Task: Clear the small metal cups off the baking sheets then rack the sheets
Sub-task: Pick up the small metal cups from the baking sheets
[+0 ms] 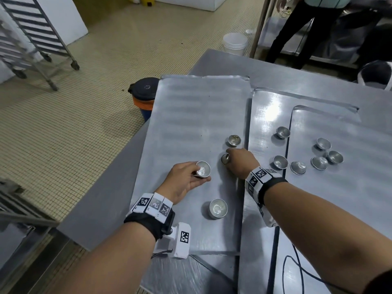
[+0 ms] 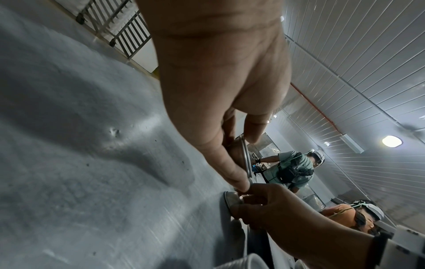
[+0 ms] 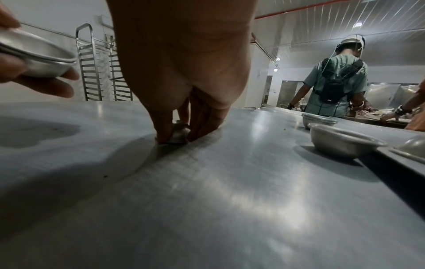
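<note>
Clearing the left flat grey metal baking sheet (image 1: 191, 115) is underway. The left hand (image 1: 182, 181) holds a small round metal cup (image 1: 203, 169) lifted; the right hand (image 1: 241, 164) pinches another small cup (image 1: 224, 159) resting on the sheet. Next, lift it, probably nesting it; 2 cups remain here.

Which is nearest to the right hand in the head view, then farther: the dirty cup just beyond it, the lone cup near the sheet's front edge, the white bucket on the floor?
From the right hand, which pinches a cup:
1. Dirty cup, just beyond the fingers on the same left sheet.
2. Lone cup, toward the person, near the left wrist.
3. White bucket, on the floor past the table's far edge.
</note>
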